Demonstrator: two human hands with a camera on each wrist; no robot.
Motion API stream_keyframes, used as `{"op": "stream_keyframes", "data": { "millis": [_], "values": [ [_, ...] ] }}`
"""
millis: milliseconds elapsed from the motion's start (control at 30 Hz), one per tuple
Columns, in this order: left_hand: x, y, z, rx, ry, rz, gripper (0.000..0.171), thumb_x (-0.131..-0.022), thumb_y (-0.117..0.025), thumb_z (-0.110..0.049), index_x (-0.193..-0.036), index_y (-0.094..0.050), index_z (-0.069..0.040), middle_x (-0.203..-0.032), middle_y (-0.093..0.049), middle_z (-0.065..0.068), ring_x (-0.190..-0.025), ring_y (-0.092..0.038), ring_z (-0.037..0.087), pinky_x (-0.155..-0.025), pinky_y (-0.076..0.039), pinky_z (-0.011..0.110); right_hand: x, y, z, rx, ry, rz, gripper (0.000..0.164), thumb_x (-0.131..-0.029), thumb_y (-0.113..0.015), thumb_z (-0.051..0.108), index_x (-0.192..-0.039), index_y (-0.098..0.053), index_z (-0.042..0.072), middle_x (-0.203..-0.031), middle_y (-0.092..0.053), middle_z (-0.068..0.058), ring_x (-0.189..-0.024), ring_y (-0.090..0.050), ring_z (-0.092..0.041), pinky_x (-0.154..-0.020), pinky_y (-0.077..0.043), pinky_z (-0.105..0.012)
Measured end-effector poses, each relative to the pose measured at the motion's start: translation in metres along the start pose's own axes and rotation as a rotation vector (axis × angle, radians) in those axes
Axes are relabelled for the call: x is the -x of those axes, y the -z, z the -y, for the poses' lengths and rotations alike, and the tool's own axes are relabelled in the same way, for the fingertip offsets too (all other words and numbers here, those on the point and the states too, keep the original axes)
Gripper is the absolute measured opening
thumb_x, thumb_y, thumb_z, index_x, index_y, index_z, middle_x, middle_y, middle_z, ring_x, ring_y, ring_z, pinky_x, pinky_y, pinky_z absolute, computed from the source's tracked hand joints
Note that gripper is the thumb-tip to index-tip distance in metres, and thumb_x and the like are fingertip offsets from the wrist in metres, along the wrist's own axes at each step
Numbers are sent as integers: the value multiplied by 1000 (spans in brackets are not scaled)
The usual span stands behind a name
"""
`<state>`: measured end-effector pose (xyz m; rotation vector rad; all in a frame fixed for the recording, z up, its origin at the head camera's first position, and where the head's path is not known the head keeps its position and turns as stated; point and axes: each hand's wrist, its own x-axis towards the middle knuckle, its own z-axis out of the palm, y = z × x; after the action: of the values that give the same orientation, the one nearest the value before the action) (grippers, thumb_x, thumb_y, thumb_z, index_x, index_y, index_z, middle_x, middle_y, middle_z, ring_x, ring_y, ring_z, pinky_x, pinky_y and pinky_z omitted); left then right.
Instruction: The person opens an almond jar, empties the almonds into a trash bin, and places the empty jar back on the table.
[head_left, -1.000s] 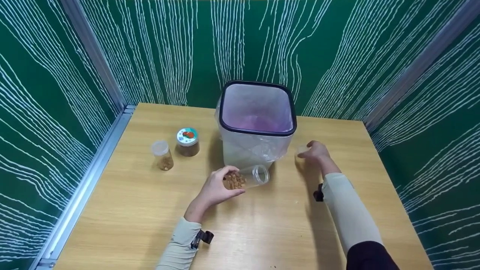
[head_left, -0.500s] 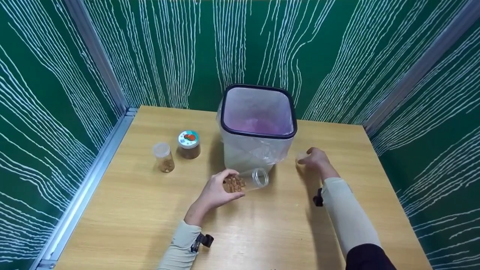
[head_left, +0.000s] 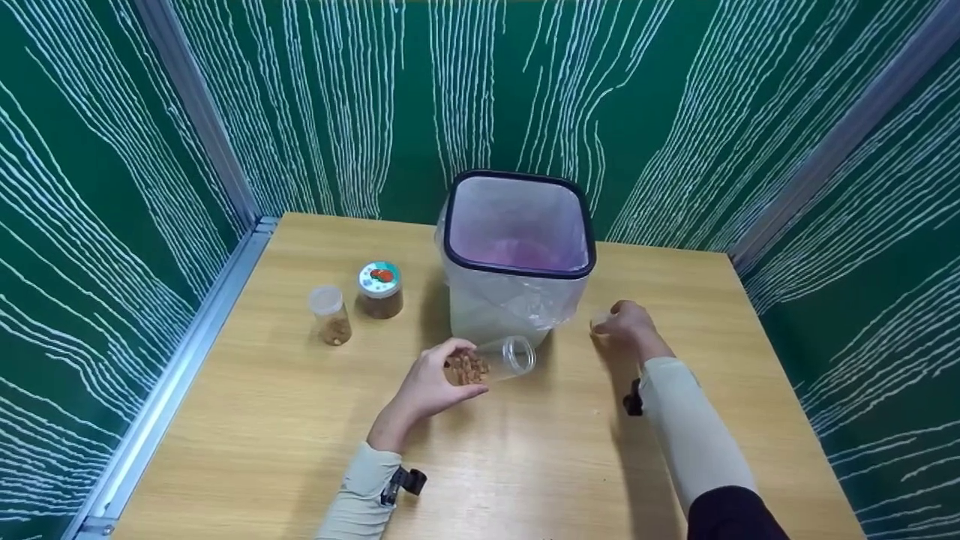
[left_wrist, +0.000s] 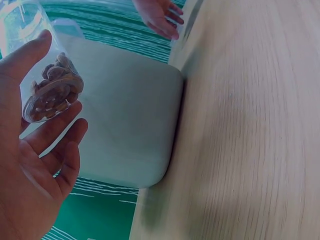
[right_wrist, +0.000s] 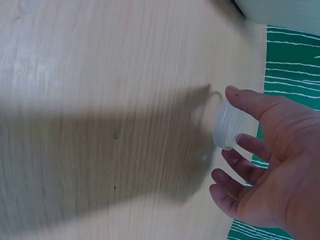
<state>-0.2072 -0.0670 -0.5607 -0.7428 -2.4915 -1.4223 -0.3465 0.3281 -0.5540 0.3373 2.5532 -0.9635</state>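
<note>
My left hand grips a clear plastic jar between thumb and fingers in front of the bin. The jar is uncapped and tipped nearly on its side, its mouth to the right. Brown nuts, which look like almonds, sit toward its base. To the right of the bin, my right hand pinches a round translucent lid between thumb and index finger, low over the table. The other fingers of that hand are loosely bent in the right wrist view.
A pale bin with a black rim and plastic liner stands at the table's back middle. To the left are a slim lidded jar with brown contents and a wider jar with a printed lid. Green patterned walls enclose the table.
My right hand, with the lid, has come slightly toward me. My left hand keeps the jar in nearly the same place and tilt. The head view has shifted a little.
</note>
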Motion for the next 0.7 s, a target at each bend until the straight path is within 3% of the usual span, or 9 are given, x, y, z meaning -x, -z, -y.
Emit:
{"op": "stream_keyframes", "data": {
  "millis": [267, 400, 700],
  "values": [
    [2, 0, 1, 5, 21, 1, 61, -69, -84, -51, -117, -60, -21, -108, -64, -10, -97, -60, 12, -83, -50, 32, -1, -5, -4, -32, -28, 3, 69, -86, -73, 27, -138, -40, -5, -136, -45, -26, -122, -42, -39, -106, -30, -56],
    [3, -1, 2, 11, 20, 5, 65, -69, -83, -52, -117, -61, -15, -107, -64, -10, -96, -60, 12, -83, -51, 32, -2, -9, -8, -29, -35, 3, 68, -86, -73, 25, -137, -40, -5, -135, -46, -25, -121, -43, -38, -106, -31, -56],
    [3, -1, 2, 25, 10, 7, 62, -70, -84, -48, -117, -61, -14, -107, -64, -10, -93, -60, 12, -81, -51, 32, -1, -13, -7, 76, 50, -41, 71, -80, -74, 24, -134, -43, -9, -132, -49, -28, -116, -47, -38, -103, -36, -53]
  ]
}}
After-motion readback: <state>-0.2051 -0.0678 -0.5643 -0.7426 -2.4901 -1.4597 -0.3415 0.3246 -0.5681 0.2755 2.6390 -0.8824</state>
